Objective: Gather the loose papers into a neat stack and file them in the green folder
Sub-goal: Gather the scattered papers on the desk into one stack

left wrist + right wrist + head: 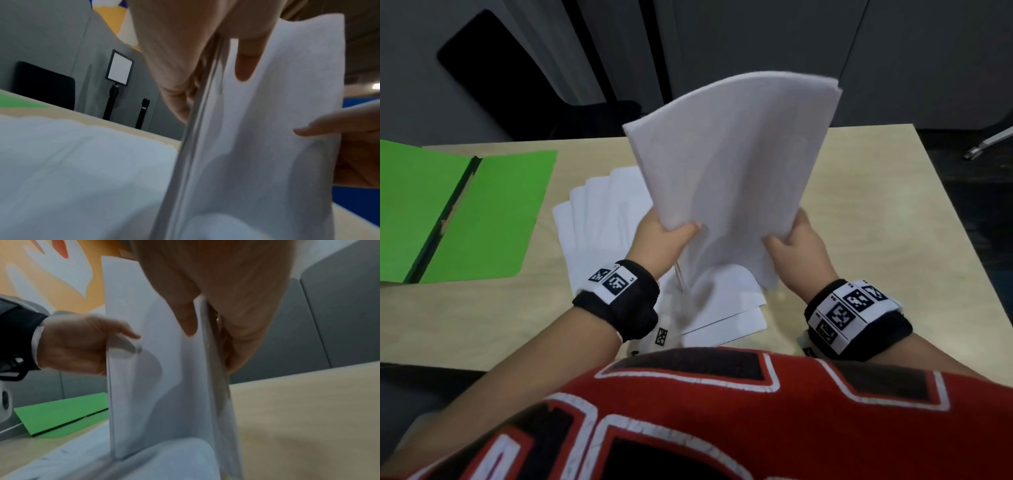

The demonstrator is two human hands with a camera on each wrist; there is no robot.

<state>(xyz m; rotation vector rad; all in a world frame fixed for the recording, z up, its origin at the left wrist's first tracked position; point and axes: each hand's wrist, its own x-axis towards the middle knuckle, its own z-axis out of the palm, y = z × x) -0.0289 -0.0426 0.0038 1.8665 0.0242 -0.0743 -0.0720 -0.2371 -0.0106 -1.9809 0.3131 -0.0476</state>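
Both my hands hold a stack of white papers (729, 164) upright above the table, its lower edge just over the sheets below. My left hand (667, 233) grips the stack's left side, thumb in front. My right hand (791, 240) grips its right side. More loose white papers (599, 212) lie fanned on the table under the stack. The green folder (482, 212) lies open at the left of the table. The left wrist view shows my thumb on the stack (267, 129). From the right wrist the stack (154, 369) and folder (61, 412) show.
The light wooden table (859, 205) has bare surface to the right of the papers. Its far edge meets grey partition panels (756, 51). A dark panel (493, 61) stands behind at the left. A metal chair leg (989, 144) shows at the far right.
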